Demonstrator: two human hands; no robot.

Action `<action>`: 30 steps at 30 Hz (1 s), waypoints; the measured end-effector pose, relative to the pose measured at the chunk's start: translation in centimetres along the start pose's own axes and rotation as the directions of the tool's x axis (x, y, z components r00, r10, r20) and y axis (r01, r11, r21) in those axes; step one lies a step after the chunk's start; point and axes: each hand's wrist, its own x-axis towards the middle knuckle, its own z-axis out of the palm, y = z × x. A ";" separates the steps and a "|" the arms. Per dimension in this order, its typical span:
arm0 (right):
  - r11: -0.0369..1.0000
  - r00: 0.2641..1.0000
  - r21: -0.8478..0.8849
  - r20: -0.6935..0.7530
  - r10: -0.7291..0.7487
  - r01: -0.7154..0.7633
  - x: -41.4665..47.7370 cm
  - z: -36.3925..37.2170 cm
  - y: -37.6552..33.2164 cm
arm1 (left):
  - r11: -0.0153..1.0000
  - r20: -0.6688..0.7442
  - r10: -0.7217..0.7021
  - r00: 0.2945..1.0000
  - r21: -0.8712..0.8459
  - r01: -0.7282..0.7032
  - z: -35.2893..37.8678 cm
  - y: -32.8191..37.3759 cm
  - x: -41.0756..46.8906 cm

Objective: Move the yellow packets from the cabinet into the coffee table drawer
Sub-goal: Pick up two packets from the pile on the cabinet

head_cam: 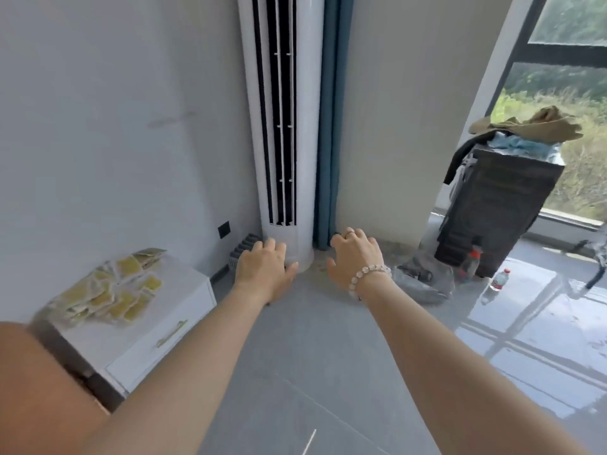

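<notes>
Left hand (262, 267) and right hand (356, 257) are held out apart, empty, fingers loosely spread.
Flat, crinkled yellow packets (115, 290) are heaped on the glossy white cabinet (193, 284) at left; a tall slotted air conditioner (282, 126) is seen beyond the hands; glossy grey tiles (312, 339) lie below.

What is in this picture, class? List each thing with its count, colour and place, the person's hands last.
cabinet: one, white, lower left
yellow packets: many, yellow, heaped on the cabinet top
air conditioner: one, white, standing in the corner
curtain: one, blue, right of the air conditioner
box: one, black, by the window, clothes on top
bottles: two, clear with red, floor beside the box
left hand: one, open and empty, above the floor
right hand: one, open and empty, beaded bracelet at the wrist
</notes>
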 end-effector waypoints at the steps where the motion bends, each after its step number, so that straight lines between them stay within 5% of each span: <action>1: 0.999 0.999 0.003 -0.004 -0.048 0.048 1.6 0.4 -1.1 | 0.999 -0.001 -0.038 0.999 0.013 0.038 0.2 -1.2 0.5; 13: 0.887 0.885 0.113 0.087 -0.457 0.447 16.1 6.7 -15.8 | 0.912 0.115 -0.397 0.911 0.166 0.376 4.8 -18.0 4.3; 20: 0.839 0.834 0.113 0.101 -0.542 0.532 25.5 8.6 -23.5 | 0.880 0.027 -0.457 0.889 0.156 0.448 6.4 -27.7 10.2; 30: 0.803 0.787 0.106 0.159 -0.596 0.587 35.8 12.4 -32.4 | 0.850 0.080 -0.524 0.848 0.115 0.514 9.8 -38.7 16.2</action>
